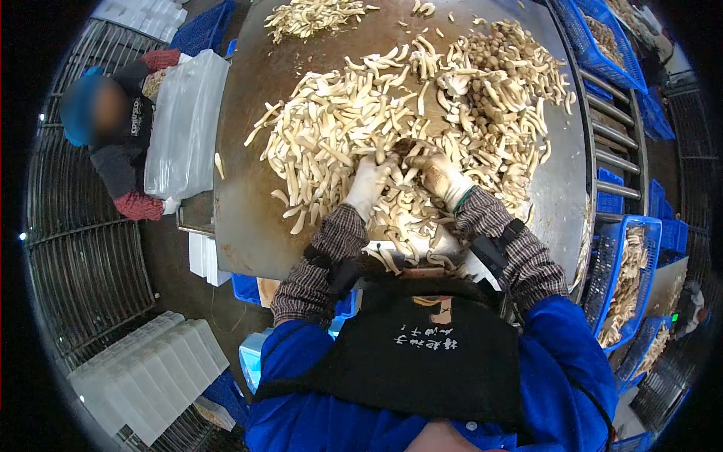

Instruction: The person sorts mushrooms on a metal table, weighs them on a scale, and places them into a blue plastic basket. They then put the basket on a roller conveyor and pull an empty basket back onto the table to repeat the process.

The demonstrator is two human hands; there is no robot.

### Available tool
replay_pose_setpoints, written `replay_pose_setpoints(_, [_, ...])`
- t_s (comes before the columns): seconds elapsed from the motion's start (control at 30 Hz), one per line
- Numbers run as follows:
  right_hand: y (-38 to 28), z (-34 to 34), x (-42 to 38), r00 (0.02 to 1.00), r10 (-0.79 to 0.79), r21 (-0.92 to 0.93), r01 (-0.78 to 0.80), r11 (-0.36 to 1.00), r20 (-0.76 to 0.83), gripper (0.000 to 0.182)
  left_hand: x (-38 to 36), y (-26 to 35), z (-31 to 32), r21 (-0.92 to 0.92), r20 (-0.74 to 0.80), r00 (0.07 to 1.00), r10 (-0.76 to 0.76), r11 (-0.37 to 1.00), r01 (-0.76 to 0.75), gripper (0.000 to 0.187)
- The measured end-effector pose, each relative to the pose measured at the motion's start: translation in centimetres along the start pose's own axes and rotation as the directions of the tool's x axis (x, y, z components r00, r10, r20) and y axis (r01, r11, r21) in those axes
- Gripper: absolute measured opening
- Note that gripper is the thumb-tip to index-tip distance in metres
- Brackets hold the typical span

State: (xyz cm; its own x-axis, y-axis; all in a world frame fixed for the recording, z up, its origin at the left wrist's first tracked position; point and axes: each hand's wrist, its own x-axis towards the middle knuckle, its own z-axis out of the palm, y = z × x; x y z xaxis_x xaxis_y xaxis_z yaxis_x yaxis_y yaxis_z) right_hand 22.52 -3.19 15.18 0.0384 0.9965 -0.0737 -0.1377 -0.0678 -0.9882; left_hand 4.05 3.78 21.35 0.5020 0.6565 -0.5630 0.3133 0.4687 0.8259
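Observation:
My left hand [371, 181], in a white glove, is closed on a pale mushroom at the near middle of the metal table [252, 218]. Close beside it on the right, my right hand [437, 172] wears a stained glove, its fingers curled over mushrooms; what exactly they hold is too small to make out. A wide heap of pale long-stemmed mushrooms [324, 128] spreads to the left of and beyond my hands. Browner clustered mushrooms [504, 90] lie to the right. Loose pieces [403, 222] lie between and below my wrists.
A smaller mushroom pile [312, 16] sits at the table's far edge. On the left, a person [113, 135] holds clear plastic trays [184, 128]. More stacked trays [151, 377] are at lower left. Rollers [614, 135] and blue crates [621, 282] of mushrooms line the right side.

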Motion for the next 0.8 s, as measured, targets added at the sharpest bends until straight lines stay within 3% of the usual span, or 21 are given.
replay_pose_setpoints(0.03, [-1.5, 0.4, 0.1, 0.925, 0.379, 0.549, -0.31, 0.776, -0.013, 0.016, 0.6, -0.3, -0.7, -0.044, 0.028, 0.999, -0.018, 0.999, 0.019, 0.049])
replay_pose_setpoints(0.07, [-3.5, 1.3, -0.1, 0.945, 0.323, 0.769, -0.164, 0.618, -0.058, 0.02, 1.2, -1.0, -0.8, -0.142, -0.156, 0.987, -0.037, 0.99, 0.015, 0.05])
replay_pose_setpoints(0.1, [-2.4, 0.4, 0.0, 0.944, 0.306, 0.788, -0.096, 0.608, -0.121, 0.029, 1.7, -1.6, -1.1, -0.235, -0.333, 0.94, -0.071, 0.972, -0.01, 0.054])
replay_pose_setpoints(0.13, [-4.4, 0.9, -0.2, 0.884, 0.369, 0.377, -0.249, 0.892, -0.288, 0.035, 1.1, -0.8, -2.2, -0.386, -0.179, 0.983, -0.046, 0.922, -0.027, 0.056])
replay_pose_setpoints(0.17, [-4.7, 1.2, -1.4, 0.91, 0.221, -0.007, -0.239, 0.971, -0.35, 0.041, 1.4, -1.0, -2.9, -0.387, -0.179, 0.983, -0.048, 0.922, -0.025, 0.056])
replay_pose_setpoints(0.2, [-5.1, 1.5, -2.6, 0.913, 0.068, -0.392, -0.239, 0.888, -0.403, 0.047, 2.0, -1.2, -3.3, -0.457, -0.262, 0.965, -0.03, 0.884, -0.096, 0.059])
replay_pose_setpoints(0.23, [-5.1, 1.7, -4.2, 0.958, -0.054, -0.642, -0.147, 0.753, -0.283, 0.044, 3.0, -1.8, -4.1, -0.517, -0.341, 0.94, -0.021, 0.839, -0.169, 0.062])
replay_pose_setpoints(0.27, [-3.8, 1.7, -5.7, 0.992, -0.117, -0.808, 0.033, 0.588, -0.045, 0.041, 4.6, -3.5, -6.5, -0.379, -0.192, 0.981, 0.013, 0.921, -0.086, 0.066])
replay_pose_setpoints(0.3, [-1.7, 1.8, -6.9, 0.976, -0.13, -0.894, 0.213, 0.395, 0.175, 0.039, 4.4, -3.1, -5.9, -0.384, -0.191, 0.981, 0.013, 0.919, -0.087, 0.066])
replay_pose_setpoints(0.33, [0.9, 1.6, -8.1, 0.947, -0.115, -0.908, 0.321, 0.27, 0.3, 0.037, 3.7, -2.2, -4.9, -0.117, -0.333, 0.94, 0.07, 0.986, -0.115, 0.057])
replay_pose_setpoints(0.37, [3.2, 1.0, -8.6, 0.937, -0.099, -0.901, 0.348, 0.257, 0.334, 0.039, 2.9, -1.2, -3.6, 0.163, -0.446, 0.881, 0.162, 0.982, -0.098, 0.049])
replay_pose_setpoints(0.4, [5.3, 0.4, -9.1, 0.927, -0.083, -0.894, 0.376, 0.245, 0.367, 0.042, 2.3, -1.2, -2.6, 0.302, -0.482, 0.847, 0.225, 0.95, -0.081, 0.046])
replay_pose_setpoints(0.43, [1.4, 0.5, -8.6, 0.964, 0.138, -0.885, 0.144, 0.442, 0.226, 0.04, 1.7, -1.3, -1.6, 0.432, -0.516, 0.807, 0.287, 0.901, -0.044, 0.042])
replay_pose_setpoints(0.47, [-1.0, 0.7, -8.3, 0.92, 0.374, -0.815, -0.125, 0.565, 0.119, 0.038, 0.8, -2.2, -0.5, 0.632, -0.354, 0.835, 0.421, 0.766, -0.118, 0.045])
replay_pose_setpoints(0.5, [0.4, -0.4, -9.0, 0.995, 0.036, -0.801, 0.054, 0.596, 0.093, 0.035, -0.2, -3.3, 0.6, 0.786, -0.16, 0.844, 0.512, 0.583, -0.204, 0.049])
replay_pose_setpoints(0.57, [-4.9, 0.0, -9.0, 0.955, 0.242, -0.704, -0.291, 0.647, -0.172, 0.03, -1.2, -5.5, 2.6, 0.762, 0.324, 0.837, 0.441, 0.403, -0.507, 0.044])
replay_pose_setpoints(0.6, [-5.6, -0.5, -9.1, 0.902, 0.361, -0.519, -0.432, 0.738, -0.238, 0.035, -1.6, -6.7, 3.5, 0.8, 0.369, 0.818, 0.441, 0.297, -0.521, 0.04])
replay_pose_setpoints(0.63, [-1.7, -1.7, -10.1, 0.909, 0.196, -0.614, -0.397, 0.683, -0.369, 0.041, -1.8, -7.5, 4.2, 0.827, 0.414, 0.799, 0.436, 0.187, -0.531, 0.036])
replay_pose_setpoints(0.67, [-1.5, -1.9, -11.0, 0.887, 0.203, -0.571, -0.428, 0.701, -0.415, 0.044, -2.2, -7.0, 4.7, 0.893, 0.37, 0.878, 0.304, 0.143, -0.426, 0.033])
replay_pose_setpoints(0.8, [-2.7, -2.8, -13.6, 0.83, 0.243, -0.512, -0.512, 0.69, -0.503, 0.051, 0.3, -7.1, 4.8, 0.943, 0.318, 0.904, 0.285, 0.009, -0.334, 0.023])
